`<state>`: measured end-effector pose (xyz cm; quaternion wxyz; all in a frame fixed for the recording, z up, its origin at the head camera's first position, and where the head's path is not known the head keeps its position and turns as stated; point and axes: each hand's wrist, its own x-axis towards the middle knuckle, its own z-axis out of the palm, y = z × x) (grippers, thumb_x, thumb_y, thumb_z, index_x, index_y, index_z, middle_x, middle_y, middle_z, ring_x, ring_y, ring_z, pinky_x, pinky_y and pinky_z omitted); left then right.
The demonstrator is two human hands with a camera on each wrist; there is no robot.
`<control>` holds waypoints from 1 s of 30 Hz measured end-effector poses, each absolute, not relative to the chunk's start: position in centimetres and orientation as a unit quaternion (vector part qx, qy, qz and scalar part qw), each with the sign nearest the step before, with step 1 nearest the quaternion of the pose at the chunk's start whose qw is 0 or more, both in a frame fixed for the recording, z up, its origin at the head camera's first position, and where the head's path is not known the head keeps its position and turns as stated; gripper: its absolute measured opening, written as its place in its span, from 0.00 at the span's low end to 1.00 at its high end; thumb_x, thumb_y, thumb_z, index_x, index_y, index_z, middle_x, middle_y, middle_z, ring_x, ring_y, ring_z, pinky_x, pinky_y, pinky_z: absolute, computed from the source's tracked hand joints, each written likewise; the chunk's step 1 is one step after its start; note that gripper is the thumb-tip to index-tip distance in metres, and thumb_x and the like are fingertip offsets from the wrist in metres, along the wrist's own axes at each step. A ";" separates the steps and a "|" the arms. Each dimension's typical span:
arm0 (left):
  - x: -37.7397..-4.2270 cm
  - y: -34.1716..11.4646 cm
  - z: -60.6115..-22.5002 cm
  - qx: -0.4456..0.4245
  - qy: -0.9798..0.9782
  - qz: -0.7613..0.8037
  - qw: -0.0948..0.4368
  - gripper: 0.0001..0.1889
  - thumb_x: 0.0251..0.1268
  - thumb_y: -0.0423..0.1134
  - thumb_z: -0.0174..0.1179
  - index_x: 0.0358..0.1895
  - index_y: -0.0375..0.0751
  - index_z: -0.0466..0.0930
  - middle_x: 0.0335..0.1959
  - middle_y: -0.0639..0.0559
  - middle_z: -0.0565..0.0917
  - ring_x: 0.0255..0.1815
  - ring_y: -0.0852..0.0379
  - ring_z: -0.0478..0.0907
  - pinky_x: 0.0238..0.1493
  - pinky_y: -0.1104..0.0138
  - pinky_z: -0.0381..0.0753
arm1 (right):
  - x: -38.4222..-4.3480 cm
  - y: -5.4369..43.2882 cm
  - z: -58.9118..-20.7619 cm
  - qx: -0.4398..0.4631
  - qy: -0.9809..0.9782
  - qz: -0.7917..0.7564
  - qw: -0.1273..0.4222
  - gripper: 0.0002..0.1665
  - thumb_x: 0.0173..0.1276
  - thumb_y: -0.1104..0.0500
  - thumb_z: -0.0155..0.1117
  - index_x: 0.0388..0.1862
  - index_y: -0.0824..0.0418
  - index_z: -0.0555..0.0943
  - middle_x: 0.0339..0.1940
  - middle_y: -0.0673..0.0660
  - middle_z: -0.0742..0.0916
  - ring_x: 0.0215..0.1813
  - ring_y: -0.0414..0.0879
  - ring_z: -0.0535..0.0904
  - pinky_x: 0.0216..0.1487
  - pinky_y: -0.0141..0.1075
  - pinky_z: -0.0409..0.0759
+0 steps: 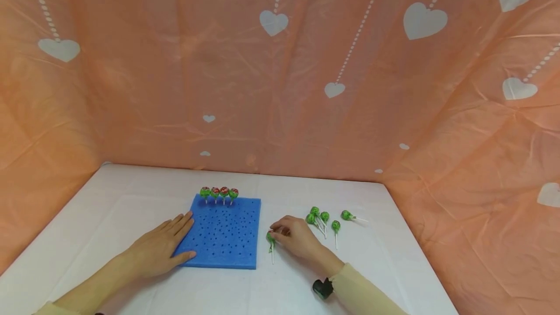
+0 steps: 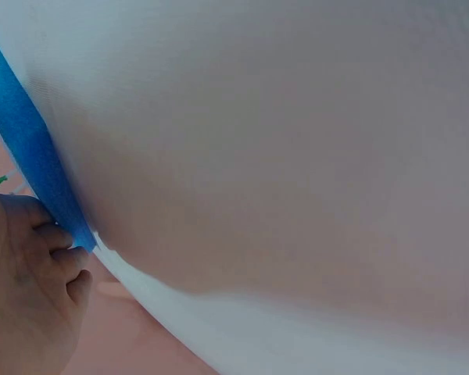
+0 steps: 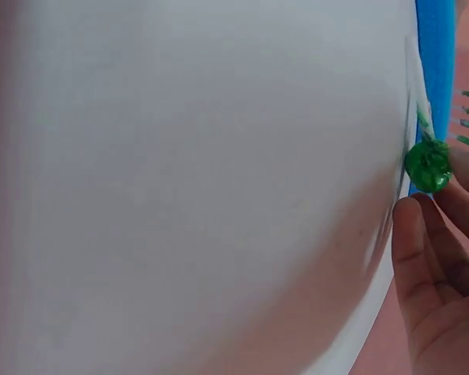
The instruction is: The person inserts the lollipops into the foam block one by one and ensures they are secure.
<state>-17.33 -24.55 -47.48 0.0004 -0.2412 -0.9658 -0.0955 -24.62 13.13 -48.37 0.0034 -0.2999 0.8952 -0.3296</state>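
- Table, flat and white (image 1: 144, 188): carries all listed below.
- Blue rectangular board, foam by its look, peppered with small holes (image 1: 218, 260): probably light and springy, apt to slide; better pressed at an edge than squeezed.
- Left hand (image 1: 164, 247): fingers extended, resting on the board's left edge, gripping nothing.
- Right hand (image 1: 299, 237): fingers bent, pinching one lollipop by its head, right of the board.
- Five loose green-wrapped lollipops on white sticks (image 1: 335, 226): lying right of that hand, three bunched, two apart.
- Row of four lollipops in green-and-red wrappers (image 1: 224, 192): upright at the board's far edge, toward its left.
- Pinched lollipop, round, green-wrapped (image 3: 428, 166): just beside the board's right edge, stick toward the person. Whether lifted, cannot tell. Likely very light; hard candy, could crack if dropped; wrapper perhaps slick, so head may roll under the fingers.
- Thin white stick (image 3: 416, 74): probably stiff lengthwise, bendable sideways; best held just below the head.
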 end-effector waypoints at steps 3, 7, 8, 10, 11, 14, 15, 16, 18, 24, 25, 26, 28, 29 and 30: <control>-17.3 -24.5 -47.5 -0.243 -0.965 -0.095 0.000 0.46 0.76 0.66 0.54 0.75 0.24 0.65 0.79 0.28 0.61 0.78 0.27 0.59 0.76 0.39 0.63 | -24.5 12.9 -48.4 -0.300 0.894 -0.333 0.017 0.12 0.71 0.58 0.72 0.50 0.62 0.89 0.42 0.51 0.88 0.37 0.35 0.80 0.39 0.30 0.81; -17.5 -24.6 -47.6 -0.243 -0.965 -0.095 0.000 0.46 0.76 0.66 0.53 0.75 0.24 0.65 0.79 0.28 0.61 0.78 0.27 0.59 0.76 0.38 0.63 | -24.5 12.8 -48.5 -0.296 0.896 -0.330 0.029 0.13 0.70 0.58 0.73 0.51 0.61 0.89 0.40 0.50 0.88 0.37 0.35 0.79 0.39 0.30 0.80; -17.5 -24.7 -47.6 -0.244 -0.965 -0.094 0.001 0.46 0.75 0.66 0.53 0.75 0.24 0.65 0.79 0.27 0.61 0.78 0.27 0.59 0.76 0.38 0.63 | -24.5 12.7 -48.4 -0.295 0.896 -0.329 0.030 0.13 0.70 0.58 0.73 0.50 0.61 0.89 0.40 0.50 0.88 0.37 0.35 0.78 0.39 0.30 0.80; -17.5 -24.7 -47.6 -0.244 -0.965 -0.093 0.001 0.47 0.75 0.66 0.53 0.75 0.24 0.65 0.79 0.27 0.61 0.78 0.27 0.59 0.76 0.38 0.63 | -24.5 12.6 -48.4 -0.295 0.896 -0.329 0.033 0.12 0.70 0.59 0.73 0.50 0.61 0.89 0.40 0.50 0.88 0.38 0.35 0.79 0.40 0.30 0.80; -17.5 -24.7 -47.6 -0.243 -0.966 -0.093 0.001 0.47 0.75 0.66 0.53 0.75 0.24 0.65 0.79 0.27 0.61 0.78 0.27 0.59 0.76 0.38 0.63 | -24.5 12.6 -48.3 -0.296 0.896 -0.329 0.033 0.12 0.70 0.59 0.73 0.50 0.62 0.89 0.40 0.50 0.88 0.38 0.35 0.79 0.40 0.30 0.81; -17.5 -24.7 -47.5 -0.243 -0.966 -0.091 -0.001 0.47 0.75 0.66 0.54 0.75 0.24 0.65 0.79 0.27 0.61 0.78 0.26 0.60 0.75 0.37 0.63 | -24.5 12.5 -48.2 -0.296 0.894 -0.336 0.034 0.12 0.70 0.60 0.73 0.50 0.62 0.89 0.41 0.51 0.88 0.38 0.35 0.80 0.40 0.30 0.81; -17.5 -24.6 -47.4 -0.242 -0.966 -0.091 -0.001 0.47 0.75 0.66 0.54 0.75 0.24 0.65 0.79 0.27 0.61 0.78 0.26 0.60 0.75 0.37 0.63 | -24.5 12.4 -48.1 -0.293 0.893 -0.339 0.034 0.12 0.70 0.60 0.73 0.50 0.62 0.89 0.41 0.51 0.88 0.38 0.35 0.80 0.40 0.30 0.82; -17.5 -24.6 -47.4 -0.242 -0.966 -0.091 -0.002 0.47 0.75 0.66 0.54 0.75 0.24 0.65 0.79 0.27 0.61 0.78 0.26 0.60 0.75 0.37 0.63 | -24.5 12.4 -48.1 -0.292 0.893 -0.342 0.035 0.11 0.70 0.61 0.73 0.50 0.62 0.88 0.41 0.51 0.88 0.38 0.35 0.80 0.41 0.30 0.82; -17.5 -24.5 -47.3 -0.242 -0.966 -0.090 -0.001 0.47 0.74 0.66 0.55 0.75 0.24 0.65 0.79 0.27 0.62 0.78 0.26 0.60 0.75 0.37 0.64 | -24.4 12.4 -48.1 -0.283 0.891 -0.352 0.038 0.11 0.70 0.61 0.73 0.50 0.61 0.88 0.42 0.50 0.88 0.39 0.35 0.81 0.42 0.30 0.83; -17.5 -24.4 -47.2 -0.243 -0.966 -0.090 0.001 0.47 0.74 0.66 0.55 0.74 0.23 0.66 0.78 0.26 0.62 0.77 0.26 0.60 0.75 0.37 0.64 | -24.2 12.7 -47.8 -0.270 0.880 -0.388 0.036 0.12 0.69 0.66 0.71 0.51 0.62 0.87 0.42 0.51 0.89 0.41 0.38 0.84 0.43 0.30 0.85; -17.5 -24.4 -47.2 -0.244 -0.966 -0.090 0.002 0.47 0.74 0.67 0.55 0.74 0.23 0.67 0.78 0.26 0.62 0.77 0.26 0.60 0.75 0.37 0.64 | -24.2 12.7 -47.8 -0.272 0.877 -0.393 0.031 0.13 0.68 0.67 0.71 0.51 0.63 0.87 0.42 0.52 0.89 0.41 0.38 0.84 0.43 0.31 0.85; -17.5 -24.4 -47.2 -0.244 -0.966 -0.088 0.004 0.47 0.73 0.67 0.55 0.73 0.23 0.67 0.78 0.26 0.63 0.77 0.25 0.60 0.74 0.37 0.64 | -24.1 12.7 -47.7 -0.275 0.875 -0.398 0.027 0.13 0.68 0.68 0.71 0.51 0.64 0.87 0.42 0.53 0.89 0.41 0.39 0.85 0.44 0.31 0.86; -17.5 -24.4 -47.1 -0.244 -0.966 -0.085 0.008 0.47 0.73 0.67 0.56 0.73 0.23 0.68 0.77 0.26 0.64 0.77 0.26 0.61 0.74 0.37 0.65 | -24.0 12.8 -47.6 -0.277 0.872 -0.403 0.019 0.14 0.68 0.68 0.71 0.52 0.64 0.87 0.44 0.54 0.89 0.42 0.40 0.85 0.44 0.31 0.86; -17.5 -24.4 -47.1 -0.244 -0.966 -0.084 0.010 0.47 0.73 0.67 0.56 0.72 0.23 0.69 0.77 0.26 0.64 0.77 0.26 0.61 0.74 0.37 0.65 | -24.0 12.8 -47.5 -0.275 0.872 -0.404 0.016 0.14 0.68 0.68 0.71 0.52 0.63 0.87 0.44 0.53 0.89 0.42 0.40 0.85 0.45 0.31 0.86; -17.5 -24.3 -47.1 -0.244 -0.966 -0.083 0.011 0.47 0.73 0.67 0.56 0.72 0.23 0.69 0.77 0.26 0.64 0.77 0.26 0.62 0.74 0.38 0.65 | -24.0 12.8 -47.5 -0.274 0.872 -0.404 0.010 0.14 0.68 0.68 0.72 0.51 0.63 0.87 0.45 0.53 0.89 0.42 0.39 0.85 0.45 0.30 0.86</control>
